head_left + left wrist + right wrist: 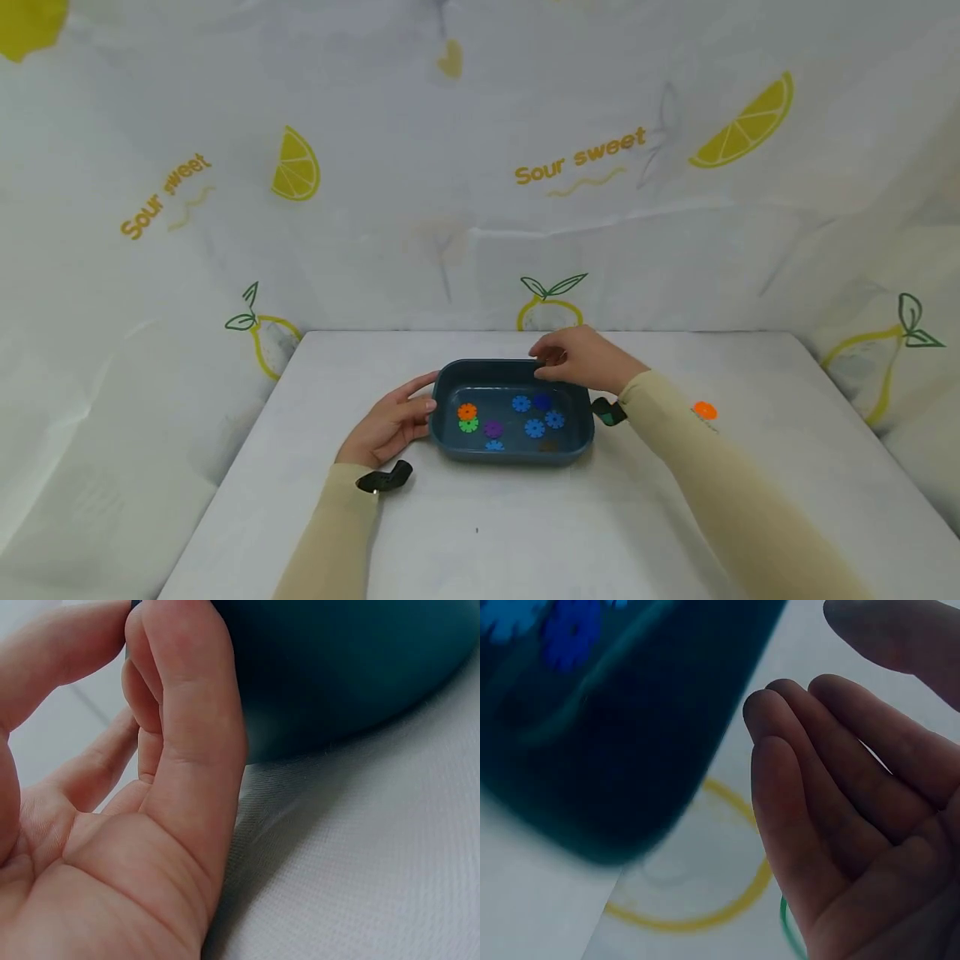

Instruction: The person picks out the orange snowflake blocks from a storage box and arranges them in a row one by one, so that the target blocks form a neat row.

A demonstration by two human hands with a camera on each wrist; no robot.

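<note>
A dark teal plastic basin sits on the white table with several snowflake-shaped building discs inside. Among them are an orange disc, a green disc, a purple disc, blue discs and a brown disc. Against the basin's left end rests my left hand, fingers and thumb on its outer wall. My right hand hovers at the far right rim, fingers loosely bent and thumb apart. In the right wrist view, nothing shows between that thumb and those fingers.
One orange disc lies on the table to the right, beyond my right forearm. A white cloth printed with lemons hangs behind the table and along its sides.
</note>
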